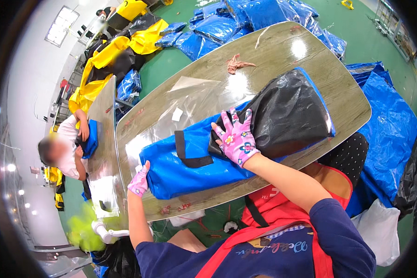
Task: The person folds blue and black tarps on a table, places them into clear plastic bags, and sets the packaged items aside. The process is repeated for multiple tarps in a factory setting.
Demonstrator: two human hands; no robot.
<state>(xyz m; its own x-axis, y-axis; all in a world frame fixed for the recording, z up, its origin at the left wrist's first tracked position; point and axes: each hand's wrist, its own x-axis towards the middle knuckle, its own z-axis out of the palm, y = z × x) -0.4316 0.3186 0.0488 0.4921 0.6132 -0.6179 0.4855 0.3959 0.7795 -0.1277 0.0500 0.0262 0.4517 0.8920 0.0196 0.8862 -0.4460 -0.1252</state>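
Gleaming woodgrain table point(319, 60), green floor point(333, 19)

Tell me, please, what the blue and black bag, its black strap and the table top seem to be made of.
Blue and black bag: probably coated or woven plastic, glossy, given its bright highlights and creases.
Black strap: likely webbing, matt, as it lies flat with little shine.
Table top: possibly laminate or wood, smooth, with streaky grain and bright reflections.
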